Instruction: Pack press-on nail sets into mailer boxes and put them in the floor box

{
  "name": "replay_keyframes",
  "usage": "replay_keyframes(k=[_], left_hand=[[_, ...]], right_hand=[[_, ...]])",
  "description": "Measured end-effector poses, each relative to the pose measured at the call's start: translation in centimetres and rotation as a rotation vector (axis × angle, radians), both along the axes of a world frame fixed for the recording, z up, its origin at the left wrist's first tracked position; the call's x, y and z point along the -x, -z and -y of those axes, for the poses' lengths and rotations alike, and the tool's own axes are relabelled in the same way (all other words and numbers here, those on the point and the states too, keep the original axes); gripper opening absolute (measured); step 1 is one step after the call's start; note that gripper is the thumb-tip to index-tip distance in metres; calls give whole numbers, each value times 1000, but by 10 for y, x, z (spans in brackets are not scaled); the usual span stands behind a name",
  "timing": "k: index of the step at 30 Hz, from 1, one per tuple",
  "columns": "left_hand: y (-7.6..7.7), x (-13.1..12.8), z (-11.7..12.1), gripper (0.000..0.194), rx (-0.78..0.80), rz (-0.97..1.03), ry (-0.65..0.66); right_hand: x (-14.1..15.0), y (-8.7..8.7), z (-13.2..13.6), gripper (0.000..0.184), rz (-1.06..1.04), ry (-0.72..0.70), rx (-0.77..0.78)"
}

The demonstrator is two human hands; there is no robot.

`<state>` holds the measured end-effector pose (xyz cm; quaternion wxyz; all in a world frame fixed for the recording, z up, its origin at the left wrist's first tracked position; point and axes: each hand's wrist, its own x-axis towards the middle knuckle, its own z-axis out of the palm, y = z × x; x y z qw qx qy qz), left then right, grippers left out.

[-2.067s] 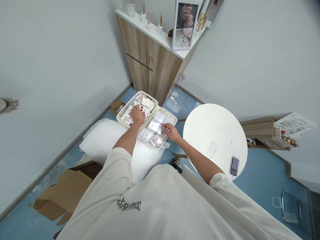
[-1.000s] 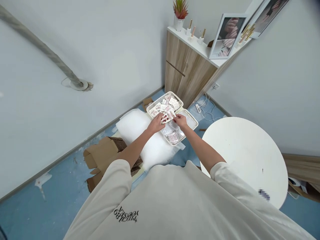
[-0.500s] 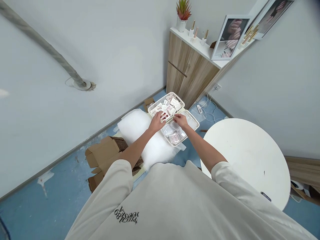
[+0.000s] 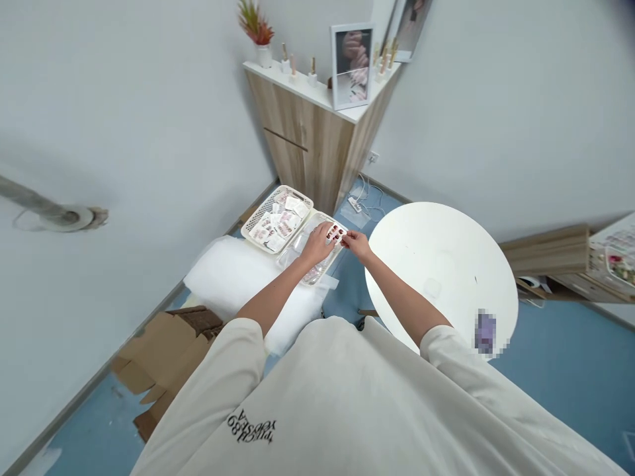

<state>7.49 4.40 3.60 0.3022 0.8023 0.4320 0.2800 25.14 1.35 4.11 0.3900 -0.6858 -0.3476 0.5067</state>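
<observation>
My left hand [image 4: 318, 244] is closed on a small white card of dark red press-on nails [image 4: 336, 233]. The fingers of my right hand [image 4: 357, 244] pinch the right edge of that same card. Both hands are above a white basket of clear plastic cases [image 4: 321, 266], partly covered by my left hand and forearm. To its left is a second white perforated basket [image 4: 253, 221], holding many loose nail cards [image 4: 288, 221] in a spread pile.
White wrapped padding [image 4: 233, 271] lies by the baskets, with an opened cardboard box [image 4: 163, 350] at lower left. On the right stands a round white table [image 4: 436, 244] bearing a blurred purple object [image 4: 485, 332]. Behind is a wooden cabinet [image 4: 307, 139]; cables [image 4: 370, 195] lie on the floor.
My left hand has come out of the card basket with a nail card. Both hands have carried it rightward over the basket of cases. The view has swung about.
</observation>
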Motion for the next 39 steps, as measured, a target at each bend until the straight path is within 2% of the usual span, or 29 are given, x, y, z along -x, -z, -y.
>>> replay_keyframes(k=[5, 9, 15, 18, 20, 24, 28, 32, 35, 39], left_hand=[[5, -79, 32, 44, 62, 36, 147], [9, -147, 65, 36, 164, -32, 252], [25, -244, 122, 16, 349, -140, 376], [38, -283, 153, 9, 489, -137, 376], [47, -304, 173, 6, 576, -122, 351], [62, -335, 207, 6, 707, -65, 239], [77, -354, 229, 9, 790, -67, 149], [92, -364, 241, 5, 825, -92, 173], [103, -367, 245, 3, 790, -142, 181], [118, -369, 248, 23, 765, -222, 87]], right_hand=[[-87, 4, 61, 14, 240, 52, -44], [-153, 7, 117, 14, 366, 69, -47], [-242, 22, 192, 20, 394, 44, -20], [-279, 32, 225, 20, 358, 47, 2], [-300, 38, 247, 22, 339, 106, 15], [-330, 53, 286, 32, 322, 322, 86], [-338, 67, 316, 25, 180, 349, 191], [-337, 79, 331, 12, 42, 395, 229], [-339, 90, 338, 9, 17, 449, 242], [-345, 111, 345, 14, 83, 488, 316]])
